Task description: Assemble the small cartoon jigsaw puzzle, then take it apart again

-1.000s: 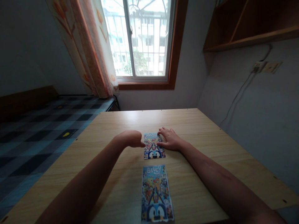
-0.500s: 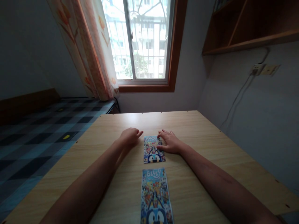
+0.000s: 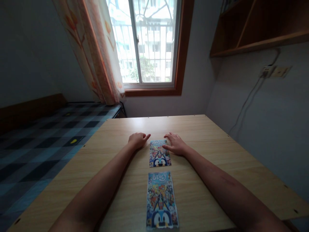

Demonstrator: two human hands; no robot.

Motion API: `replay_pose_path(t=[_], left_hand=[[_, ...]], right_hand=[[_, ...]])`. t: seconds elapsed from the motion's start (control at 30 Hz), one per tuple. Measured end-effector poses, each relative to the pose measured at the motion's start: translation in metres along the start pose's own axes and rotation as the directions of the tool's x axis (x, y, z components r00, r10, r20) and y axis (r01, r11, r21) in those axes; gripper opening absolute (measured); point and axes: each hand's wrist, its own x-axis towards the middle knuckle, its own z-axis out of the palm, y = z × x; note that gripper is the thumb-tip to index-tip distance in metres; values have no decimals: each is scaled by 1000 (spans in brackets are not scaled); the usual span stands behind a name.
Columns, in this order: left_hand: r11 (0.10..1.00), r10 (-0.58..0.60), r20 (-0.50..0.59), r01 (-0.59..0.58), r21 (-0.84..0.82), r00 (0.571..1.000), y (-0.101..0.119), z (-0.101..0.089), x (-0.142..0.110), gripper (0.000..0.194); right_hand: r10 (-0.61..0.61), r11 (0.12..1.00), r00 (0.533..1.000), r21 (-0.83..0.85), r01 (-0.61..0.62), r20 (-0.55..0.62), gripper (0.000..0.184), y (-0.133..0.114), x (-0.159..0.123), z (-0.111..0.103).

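Observation:
A small card with "Bluey" lettering and a blue cartoon dog (image 3: 158, 158) lies flat on the wooden table (image 3: 202, 180). Just left of its upper edge rests my left hand (image 3: 139, 140), fingers curled under and thumb pointing at the card; I see nothing in it. My right hand (image 3: 176, 144) spreads its fingers over the card's upper right side, with the thumb touching or just above the picture. Closer to me lies a larger sheet with the same design (image 3: 161, 196), apart from both hands. It looks glossy, and its lower edge is uneven.
A bed with a checked cover (image 3: 58, 138) stands left of the table. Behind are a barred window (image 3: 154, 48) and a flowered curtain (image 3: 94, 54). A wooden shelf (image 3: 265, 42) hangs on the right wall, above a socket with a cable (image 3: 267, 71).
My left hand has shifted slightly right, nearer the small card. My right fingers have moved slightly, still over the card's edge. The view has tilted a little, showing more of the larger sheet.

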Motion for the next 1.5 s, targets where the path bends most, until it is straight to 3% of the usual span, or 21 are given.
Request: replay_pose_path(t=[0.23, 0.47, 0.53, 0.67, 0.87, 1.13, 1.5], left_hand=[[999, -39, 41, 40, -21, 998, 5, 0, -2, 65], [971, -209, -129, 190, -146, 969, 13, 7, -21, 43], [970, -190, -152, 161, -183, 970, 15, 8, -26, 36], [982, -42, -233, -3, -189, 971, 24, 8, -36, 27], [987, 79, -199, -105, -123, 977, 38, 7, -46, 23], [994, 78, -155, -88, -60, 985, 39, 3, -47, 23], [986, 44, -162, -69, -152, 986, 36, 7, -44, 19]], right_hand=[[17, 1000, 999, -22, -18, -46, 57, -1, 0, 2], [4, 996, 993, -88, -14, -117, 44, -14, -4, -1], [-6, 993, 993, -116, -8, -120, 44, -17, -5, -3], [-8, 988, 992, -152, -12, -129, 40, -22, -6, -4], [63, 988, 988, -133, -82, -138, 43, -24, -5, -1], [157, 986, 980, -30, -162, -121, 44, -16, -1, 10], [141, 990, 978, 15, -141, -152, 41, -12, -1, 13]])
